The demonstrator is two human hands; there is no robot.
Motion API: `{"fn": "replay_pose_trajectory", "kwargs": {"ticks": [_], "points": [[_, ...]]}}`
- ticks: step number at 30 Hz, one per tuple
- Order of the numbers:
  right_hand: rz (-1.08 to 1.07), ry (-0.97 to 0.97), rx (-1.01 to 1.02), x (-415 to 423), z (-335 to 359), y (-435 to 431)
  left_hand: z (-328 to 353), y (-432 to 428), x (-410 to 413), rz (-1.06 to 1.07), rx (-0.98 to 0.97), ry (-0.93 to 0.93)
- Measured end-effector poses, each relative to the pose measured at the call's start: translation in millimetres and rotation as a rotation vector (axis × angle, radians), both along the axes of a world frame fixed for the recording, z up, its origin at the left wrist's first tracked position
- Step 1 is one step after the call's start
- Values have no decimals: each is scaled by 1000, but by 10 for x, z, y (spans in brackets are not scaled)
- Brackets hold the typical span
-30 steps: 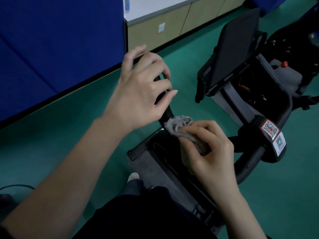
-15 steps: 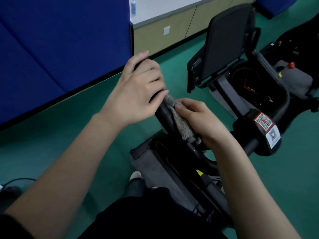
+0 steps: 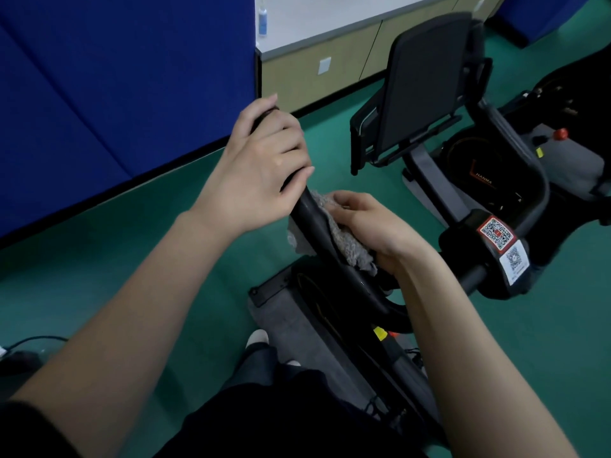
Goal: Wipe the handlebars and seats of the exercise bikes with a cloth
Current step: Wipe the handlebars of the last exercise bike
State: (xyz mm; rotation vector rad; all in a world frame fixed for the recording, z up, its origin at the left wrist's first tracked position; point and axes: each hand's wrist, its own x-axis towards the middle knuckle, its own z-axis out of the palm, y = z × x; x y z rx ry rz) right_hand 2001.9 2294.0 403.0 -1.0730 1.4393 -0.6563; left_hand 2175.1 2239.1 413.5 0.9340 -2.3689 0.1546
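**A:** What fills the view?

**B:** A green smooth floor (image 3: 99, 259), with a blue padded wall panel (image 3: 115, 94) on the left. A black exercise bike (image 3: 317, 302) stands right below the person. A second black exercise bike (image 3: 476, 166) stands farther off on the right. It carries a black upright flat panel (image 3: 426, 81); seat back or screen, I cannot tell.

**A:** And the hands?

**B:** The left hand (image 3: 261, 166) is curled round the top end of the nearer bike's black curved handlebar (image 3: 312, 216). Just below it, the right hand (image 3: 373, 226) grips a grey fuzzy cloth (image 3: 347, 246), fingers folded over it, pressing it against the same bar. The cloth wraps the bar, and a bit of it shows on the bar's left side.

**A:** Anything smaller?

**B:** Two QR-code stickers (image 3: 497, 233) sit on a black block (image 3: 463, 246) right of the right wrist. At the top, a small clear bottle (image 3: 263, 18) stands on the white surface (image 3: 330, 18) of a beige cabinet (image 3: 297, 71).
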Motion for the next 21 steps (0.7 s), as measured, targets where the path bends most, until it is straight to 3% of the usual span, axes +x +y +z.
{"fn": "replay_pose_trajectory", "kwargs": {"ticks": [7, 11, 13, 17, 21], "points": [[147, 101, 123, -224, 24, 177, -27, -8, -13, 13, -28, 12], [49, 20, 92, -85, 65, 149, -42, -6, -42, 28, -50, 17], [39, 79, 58, -85, 49, 171, -41, 4, -54, 40, -62, 12], [22, 372, -85, -189, -2, 414, -64, 86, -93, 38, -66, 19], [-235, 559, -408, 64, 3, 600, -119, 160, -111, 17, -22, -9]]}}
